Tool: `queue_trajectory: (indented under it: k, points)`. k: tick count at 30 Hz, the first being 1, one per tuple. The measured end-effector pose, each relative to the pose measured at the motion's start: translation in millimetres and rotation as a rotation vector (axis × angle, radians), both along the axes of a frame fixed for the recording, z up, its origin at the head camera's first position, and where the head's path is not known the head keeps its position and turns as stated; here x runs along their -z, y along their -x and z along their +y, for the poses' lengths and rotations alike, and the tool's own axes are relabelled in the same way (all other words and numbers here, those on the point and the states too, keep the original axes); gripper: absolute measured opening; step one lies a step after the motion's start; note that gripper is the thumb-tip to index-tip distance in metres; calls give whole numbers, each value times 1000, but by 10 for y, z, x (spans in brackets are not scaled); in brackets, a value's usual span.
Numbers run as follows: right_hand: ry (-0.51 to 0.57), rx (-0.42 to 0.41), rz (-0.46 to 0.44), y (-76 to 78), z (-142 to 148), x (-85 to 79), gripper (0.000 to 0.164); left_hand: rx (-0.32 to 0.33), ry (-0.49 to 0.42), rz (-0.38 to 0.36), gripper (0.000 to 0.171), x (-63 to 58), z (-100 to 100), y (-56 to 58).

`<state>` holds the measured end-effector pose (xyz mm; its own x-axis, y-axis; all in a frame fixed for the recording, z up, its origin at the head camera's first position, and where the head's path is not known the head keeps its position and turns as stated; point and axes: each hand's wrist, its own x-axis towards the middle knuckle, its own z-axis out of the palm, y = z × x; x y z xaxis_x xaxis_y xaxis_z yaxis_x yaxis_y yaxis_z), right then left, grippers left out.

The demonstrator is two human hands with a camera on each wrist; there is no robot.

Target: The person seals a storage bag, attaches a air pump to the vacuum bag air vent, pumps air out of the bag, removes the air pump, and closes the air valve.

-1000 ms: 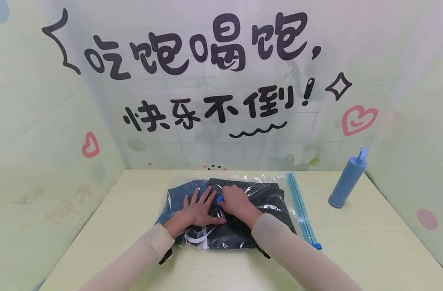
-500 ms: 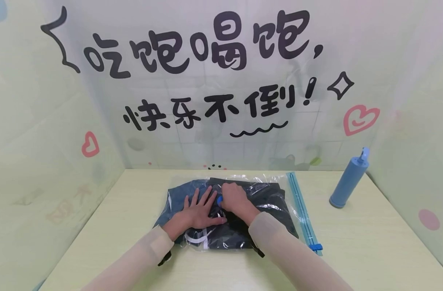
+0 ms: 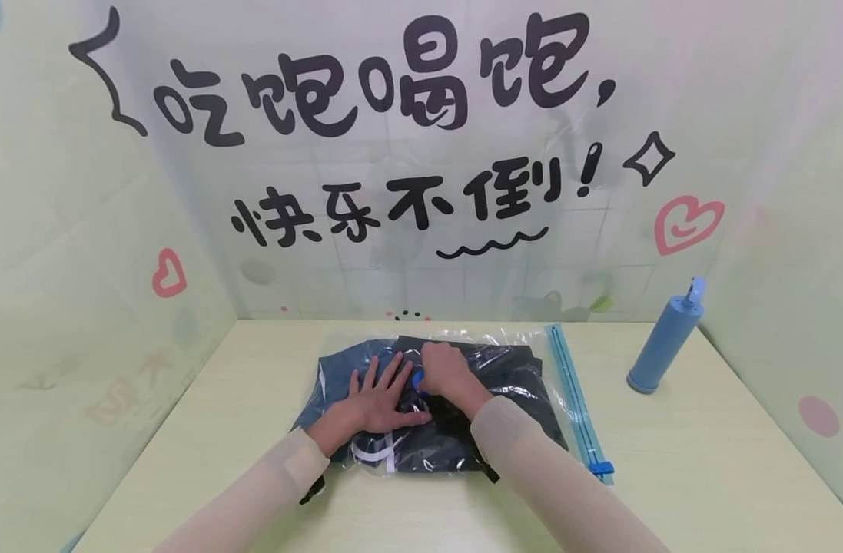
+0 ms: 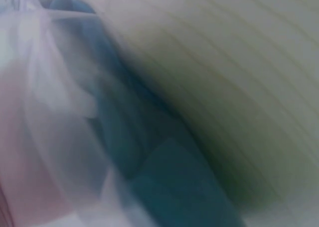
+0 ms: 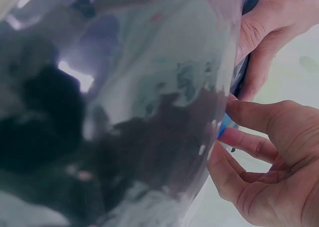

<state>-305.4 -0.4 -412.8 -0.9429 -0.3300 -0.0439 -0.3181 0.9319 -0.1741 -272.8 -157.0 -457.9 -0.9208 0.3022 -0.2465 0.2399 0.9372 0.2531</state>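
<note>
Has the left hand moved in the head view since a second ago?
No, not visibly: the left hand stays spread on the clear bag, at the same spot against the table's back edge.

Bag (image 3: 507, 378), garments (image 3: 431, 455) inside, lies on your desk (image 3: 234, 399) before the back wall (image 3: 421, 288). Your left grip (image 3: 376, 408) rests on its left half, your right grip (image 3: 447, 372) just to the right, cap (image 3: 417, 381) between them. Seal strip (image 3: 575, 395) runs along the bag's right edge, slider (image 3: 601, 468) at its near end; pump (image 3: 665, 343) stands farther right, apart from the bag.
</note>
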Motion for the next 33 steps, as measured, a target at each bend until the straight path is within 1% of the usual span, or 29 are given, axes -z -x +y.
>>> queue_trajectory:
  k: [7, 10, 15, 24, 33]
  points:
    - [5, 7, -13, 5, -15, -30, 39, 4, -1, 8, 113, 2, -2, 15]
    - [-4, -2, -6, 1, -21, -30, 39, 3, 0, 11, 113, -5, 0, 15]
    - [8, -20, -6, -7, -25, -17, 34, 2, 8, 8, 113, -3, 2, 11]
    - [-2, -58, 6, -12, -20, -8, 38, 2, 16, 7, 113, 32, -4, 19]
    - [-25, -87, 13, 8, -5, 1, 33, -2, 11, 0, 113, 30, 3, 23]
